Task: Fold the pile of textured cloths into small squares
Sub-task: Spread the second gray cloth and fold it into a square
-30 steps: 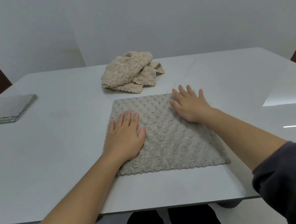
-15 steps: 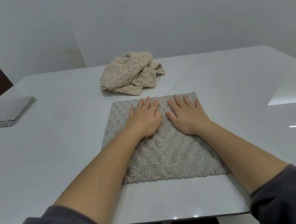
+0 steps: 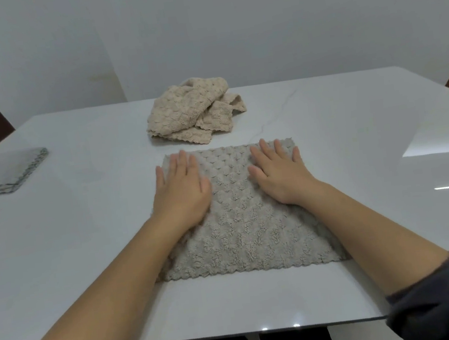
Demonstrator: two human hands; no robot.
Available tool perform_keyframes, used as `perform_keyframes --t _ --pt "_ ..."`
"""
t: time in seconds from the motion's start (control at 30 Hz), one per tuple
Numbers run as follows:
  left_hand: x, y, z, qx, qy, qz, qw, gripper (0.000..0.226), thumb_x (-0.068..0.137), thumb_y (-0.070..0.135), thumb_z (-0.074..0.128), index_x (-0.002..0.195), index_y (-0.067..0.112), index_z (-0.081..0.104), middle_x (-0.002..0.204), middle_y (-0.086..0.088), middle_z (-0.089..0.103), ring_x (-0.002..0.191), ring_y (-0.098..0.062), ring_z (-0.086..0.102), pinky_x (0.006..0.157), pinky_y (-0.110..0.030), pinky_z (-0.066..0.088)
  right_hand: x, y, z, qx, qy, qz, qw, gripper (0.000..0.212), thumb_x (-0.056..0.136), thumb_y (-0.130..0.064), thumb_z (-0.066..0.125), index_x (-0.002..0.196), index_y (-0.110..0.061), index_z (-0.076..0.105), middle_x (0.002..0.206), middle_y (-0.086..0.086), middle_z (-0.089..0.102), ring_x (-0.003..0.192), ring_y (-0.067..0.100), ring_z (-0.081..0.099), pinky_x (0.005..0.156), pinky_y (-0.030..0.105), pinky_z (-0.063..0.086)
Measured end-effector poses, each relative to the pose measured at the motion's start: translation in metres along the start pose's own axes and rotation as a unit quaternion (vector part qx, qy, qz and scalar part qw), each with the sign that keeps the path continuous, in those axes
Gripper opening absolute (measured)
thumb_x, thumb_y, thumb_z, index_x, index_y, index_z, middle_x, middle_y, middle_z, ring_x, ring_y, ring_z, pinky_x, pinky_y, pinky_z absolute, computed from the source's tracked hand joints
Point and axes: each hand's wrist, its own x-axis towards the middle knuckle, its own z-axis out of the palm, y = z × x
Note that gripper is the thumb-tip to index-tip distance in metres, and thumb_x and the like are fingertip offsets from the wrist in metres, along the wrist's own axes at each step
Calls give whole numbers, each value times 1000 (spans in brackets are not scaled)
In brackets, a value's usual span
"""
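Pressing my left hand (image 3: 180,192) and right hand (image 3: 282,175) flat, fingers straight, on the grey-beige square textured cloth (image 3: 242,224). Cloth lies spread on the white glossy tabletop (image 3: 83,231).

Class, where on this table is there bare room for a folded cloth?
Bare table between the grey stack and the flat cloth, and right of it. Crowded: middle, left hand and right hand on that cloth, pile behind.
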Motion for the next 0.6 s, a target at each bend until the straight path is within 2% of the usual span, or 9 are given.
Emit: perform_keyframes --t 0.1,0.2,0.37,0.5,0.6 --pt "-32 20 -1 -16 -2 75 997 60 101 32 17 155 16 -2 162 -1 -11 148 -14 -13 120 -42 -9 -28 -23 0 -15 -1 -32 999 61 103 -44 14 156 -21 -3 163 -1 -12 149 22 -16 119 53 -9" --pt "-52 23 10 -2 -43 101 994 59 101 34 15 155 21 -3 162 3 -11 148 -11 -13 120 -41 -9 -59 -37 15 -28 -28 -54 998 61 103 -45 14 156 -20 -3 163 -1 -12 149 21 -15 119 53 -8" --pt "-65 -9 11 3 -59 61 996 56 103 39 13 155 25 -5 161 9 -13 148 -9 -12 120 -40 -8 -76 -5 12 -48 -44 -39 997 63 101 -53 13 156 -26 -4 162 -7 -13 149 17 -14 119 49 -11" --pt "-74 -29 4 11 -52 -1 999 58 102 38 13 155 20 -3 162 2 -10 149 -14 -11 120 -41 -6 -89 12 5 -54 -32 10 998 64 101 -51 12 156 -22 -3 163 -2 -12 149 20 -15 119 51 -10" --pt "-79 -13 0 8 -14 32 999 61 101 39 12 155 15 -4 162 -2 -12 148 -15 -13 120 -40 -8 -97 -13 2 -44 -4 -18 999 64 102 -47 13 156 -17 -3 163 1 -13 149 21 -17 119 51 -11"
